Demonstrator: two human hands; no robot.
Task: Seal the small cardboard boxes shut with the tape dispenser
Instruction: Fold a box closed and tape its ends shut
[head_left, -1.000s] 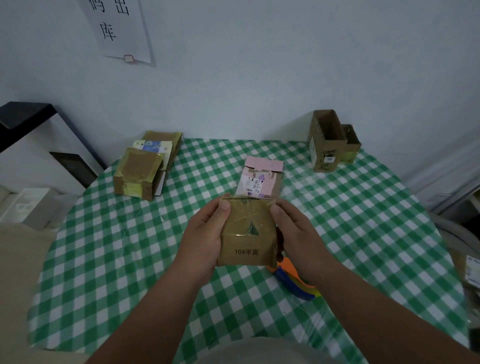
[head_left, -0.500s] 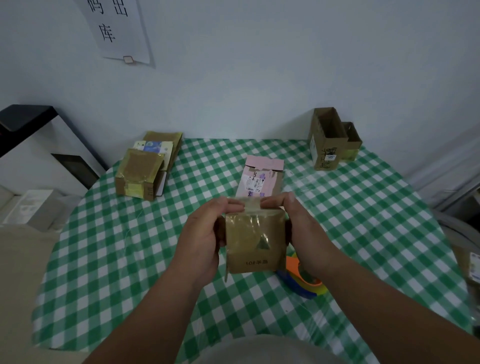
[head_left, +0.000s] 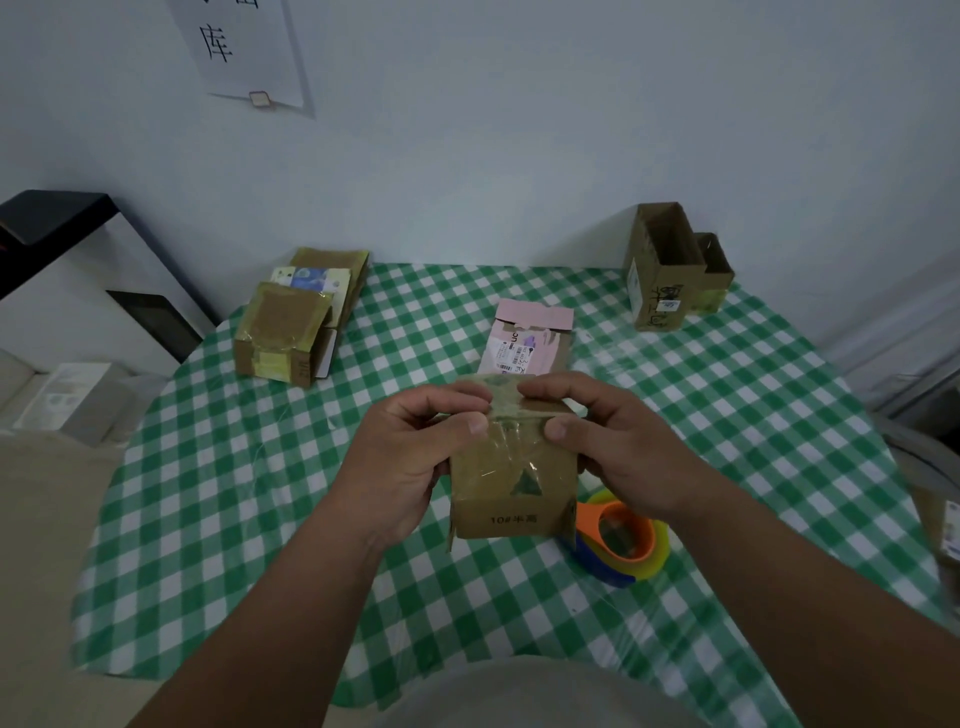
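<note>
while both hands (head_left: 410, 457) grip box (head_left: 514, 488), dispenser (head_left: 621, 540) beside

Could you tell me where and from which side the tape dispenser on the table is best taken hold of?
Judging by its pose, take the tape dispenser by its orange ring, from above and from its right. It lies flat on the tablecloth with the ring's opening facing up, so fingers can hook inside. Its left edge is hidden behind the held cardboard box, which the left hand and right hand both grip.

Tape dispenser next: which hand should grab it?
Probably the right hand: the tape dispenser lies on the table just below it, while the left hand holds the box on the far side.
</note>
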